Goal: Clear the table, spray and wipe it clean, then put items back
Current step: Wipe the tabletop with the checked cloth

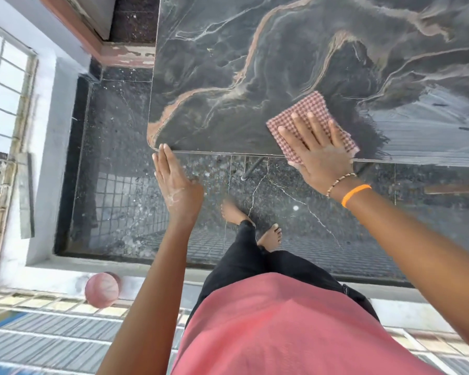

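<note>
A dark marble-patterned table (255, 63) with pale and rust veins fills the upper right. A pink checked cloth (306, 109) lies flat on the tabletop near its front edge. My right hand (317, 150) presses down on the cloth with fingers spread, a beaded bracelet and an orange band on its wrist. My left hand (173, 182) is flat and holds nothing, its fingertips touching the table's rounded front-left corner. No items stand on the visible tabletop.
Glossy dark speckled floor (114, 158) lies below the table, with my bare feet (270, 236) on it. A table leg (251, 169) shows under the front edge. A pink ball (102, 289) rests on a ledge at lower left. A barred window (3, 85) is at far left.
</note>
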{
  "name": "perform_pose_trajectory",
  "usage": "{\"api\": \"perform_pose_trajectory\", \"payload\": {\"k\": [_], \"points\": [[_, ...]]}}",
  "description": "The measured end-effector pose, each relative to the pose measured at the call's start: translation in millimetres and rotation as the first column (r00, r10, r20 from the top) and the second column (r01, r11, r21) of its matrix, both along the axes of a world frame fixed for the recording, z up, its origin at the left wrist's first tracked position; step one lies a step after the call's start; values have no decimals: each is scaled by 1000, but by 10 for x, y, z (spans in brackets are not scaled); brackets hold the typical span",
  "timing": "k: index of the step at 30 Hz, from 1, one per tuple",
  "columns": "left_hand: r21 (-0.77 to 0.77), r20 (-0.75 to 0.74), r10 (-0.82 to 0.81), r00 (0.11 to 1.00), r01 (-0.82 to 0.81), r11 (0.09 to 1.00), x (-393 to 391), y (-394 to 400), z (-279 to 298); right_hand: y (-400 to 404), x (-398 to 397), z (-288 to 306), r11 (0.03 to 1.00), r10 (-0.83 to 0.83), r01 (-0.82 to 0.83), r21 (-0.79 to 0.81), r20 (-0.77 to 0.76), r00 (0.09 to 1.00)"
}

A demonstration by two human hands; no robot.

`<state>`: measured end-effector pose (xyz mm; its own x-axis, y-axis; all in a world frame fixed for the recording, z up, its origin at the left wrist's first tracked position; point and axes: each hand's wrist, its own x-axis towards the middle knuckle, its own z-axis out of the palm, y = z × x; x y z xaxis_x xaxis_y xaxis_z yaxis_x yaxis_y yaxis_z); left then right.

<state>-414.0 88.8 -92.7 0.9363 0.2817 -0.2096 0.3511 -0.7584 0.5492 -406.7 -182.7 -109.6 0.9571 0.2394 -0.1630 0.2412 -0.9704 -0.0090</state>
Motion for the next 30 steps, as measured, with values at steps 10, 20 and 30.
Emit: {"api": "perform_pose_trajectory", "payload": {"k": [10,20,30], "points": [[-125,-10,231,973,-230,965,-258,195,-135,2097,707,55,957,281,-276,91,-52,958],[-31,-31,212,977,-213,977,-348,245,-49,2024,694,34,922,374,-375,99,27,927],[67,6,-346,938,345,936,-90,-764,116,-194,-38,-33,983,181,-182,-2,85,980]]}}
